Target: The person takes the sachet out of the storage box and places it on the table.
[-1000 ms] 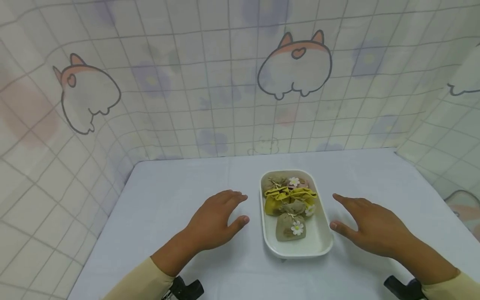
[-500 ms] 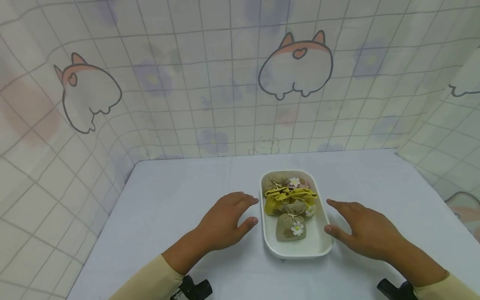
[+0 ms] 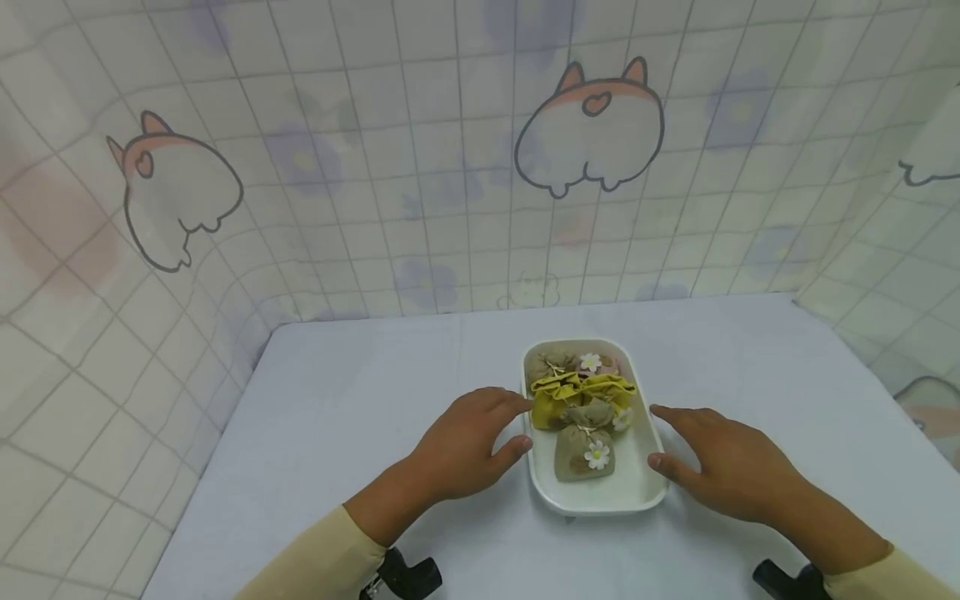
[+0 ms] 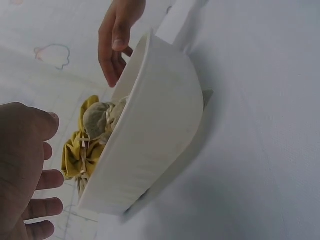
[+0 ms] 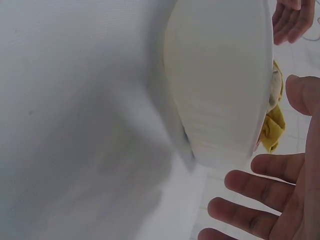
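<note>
A white plastic tray with rounded corners stands on the table, holding several small drawstring sachets. The nearest is a grey-green sachet with a white flower; behind it lie mustard-yellow sachets, and at the far end are another grey-green sachet and a pinkish one. My left hand is at the tray's left rim, thumb and fingers spread apart, holding nothing. On the opposite side, my right hand has its fingertips close to the right rim. In the right wrist view its fingers are extended beside the tray wall.
A white cloth covers the table. Behind and at both sides hangs a grid-patterned curtain with cartoon animal prints. Black wrist camera mounts sit below each hand. A dark cable loop shows at the far right.
My left hand has moved right to the tray's left rim. My right hand has shifted slightly left towards the right rim. The tray and sachets stay in place.
</note>
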A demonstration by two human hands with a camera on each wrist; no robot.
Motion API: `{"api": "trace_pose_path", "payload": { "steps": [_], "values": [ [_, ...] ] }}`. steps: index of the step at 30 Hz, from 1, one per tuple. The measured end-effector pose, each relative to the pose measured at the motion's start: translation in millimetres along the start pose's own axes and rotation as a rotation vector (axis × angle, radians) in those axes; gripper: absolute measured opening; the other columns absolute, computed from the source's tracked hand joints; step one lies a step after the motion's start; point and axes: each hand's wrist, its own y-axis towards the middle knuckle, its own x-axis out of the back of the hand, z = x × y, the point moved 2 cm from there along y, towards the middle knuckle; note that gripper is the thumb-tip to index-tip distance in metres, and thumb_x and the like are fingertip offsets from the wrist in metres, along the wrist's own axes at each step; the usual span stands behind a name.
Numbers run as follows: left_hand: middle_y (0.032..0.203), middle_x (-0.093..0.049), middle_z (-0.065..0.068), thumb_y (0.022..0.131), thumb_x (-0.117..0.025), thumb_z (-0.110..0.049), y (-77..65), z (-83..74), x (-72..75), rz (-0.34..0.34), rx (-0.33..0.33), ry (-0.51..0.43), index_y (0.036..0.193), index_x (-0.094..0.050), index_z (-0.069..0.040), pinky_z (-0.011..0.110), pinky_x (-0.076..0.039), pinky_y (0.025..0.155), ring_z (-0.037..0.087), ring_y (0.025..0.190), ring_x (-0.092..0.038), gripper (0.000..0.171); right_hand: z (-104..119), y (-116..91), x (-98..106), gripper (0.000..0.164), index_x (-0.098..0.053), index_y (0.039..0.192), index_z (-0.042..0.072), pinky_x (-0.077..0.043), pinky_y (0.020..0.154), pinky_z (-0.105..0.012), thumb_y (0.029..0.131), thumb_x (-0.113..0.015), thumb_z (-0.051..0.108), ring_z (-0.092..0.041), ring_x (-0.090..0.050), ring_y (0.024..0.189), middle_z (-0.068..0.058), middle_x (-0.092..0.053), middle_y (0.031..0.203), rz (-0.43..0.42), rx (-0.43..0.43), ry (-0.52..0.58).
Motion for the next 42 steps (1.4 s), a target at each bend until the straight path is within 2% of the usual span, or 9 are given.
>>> {"api": "trace_pose_path", "payload": {
  "steps": [8,15,27,31,36,42],
  "values": [
    [0.142,-0.057,0.000,0.104,-0.059,-0.043,2.1,-3.7,-5.5,-0.012,-0.024,-0.003,0.145,-0.055,-0.018,0.042,-0.040,0.111,0.019,0.136,-0.050,0.048,2.2,-1.3,-5.1,0.070,-0.054,0.145,0.011,-0.053,0.085,-0.061,0.095,-0.064,0.059,-0.040,-0.061,0.119,-0.016,-0.063,0.135,-0.013,0.005,0.000],
    [0.142,-0.057,-0.001,0.104,-0.058,-0.042,10.5,-5.4,-8.9,-0.042,-0.062,0.020,0.144,-0.056,-0.018,0.040,-0.040,0.111,0.018,0.135,-0.050,0.047,-2.5,1.0,-3.1,0.068,-0.056,0.143,0.010,-0.054,0.083,-0.061,0.095,-0.065,0.056,-0.041,-0.062,0.118,-0.018,-0.063,0.133,-0.024,-0.010,-0.005],
    [0.141,-0.058,-0.002,0.105,-0.057,-0.040,12.2,-12.6,-14.4,-0.020,-0.062,0.014,0.142,-0.058,-0.017,0.038,-0.038,0.113,0.017,0.134,-0.050,0.044,-6.7,3.3,-14.1,0.066,-0.059,0.138,0.007,-0.050,0.089,-0.064,0.096,-0.061,0.059,-0.044,-0.059,0.122,-0.019,-0.063,0.133,0.075,-0.050,0.109],
    [0.139,-0.059,-0.003,0.104,-0.058,-0.040,14.9,-16.7,-16.1,-0.016,-0.069,0.017,0.141,-0.058,-0.019,0.037,-0.039,0.111,0.016,0.132,-0.051,0.042,-7.1,3.0,-17.4,0.068,-0.058,0.138,0.005,-0.049,0.091,-0.063,0.097,-0.060,0.059,-0.043,-0.060,0.120,-0.015,-0.066,0.127,0.112,-0.063,0.149],
    [0.140,-0.058,-0.004,0.105,-0.057,-0.040,20.6,-18.6,-20.8,-0.023,-0.066,0.029,0.143,-0.057,-0.020,0.036,-0.040,0.110,0.016,0.132,-0.051,0.043,-10.3,3.7,-19.3,0.068,-0.057,0.139,0.003,-0.052,0.087,-0.061,0.098,-0.061,0.057,-0.040,-0.063,0.115,-0.011,-0.069,0.119,0.120,-0.045,0.206],
    [0.136,-0.061,-0.002,0.104,-0.057,-0.040,27.8,-20.9,-24.8,-0.047,-0.060,0.053,0.142,-0.059,-0.019,0.037,-0.044,0.105,0.017,0.126,-0.055,0.043,-12.5,6.1,-20.8,0.069,-0.056,0.140,0.003,-0.052,0.086,-0.060,0.098,-0.060,0.057,-0.040,-0.063,0.114,-0.011,-0.068,0.120,0.127,-0.046,0.224]
  ]
}}
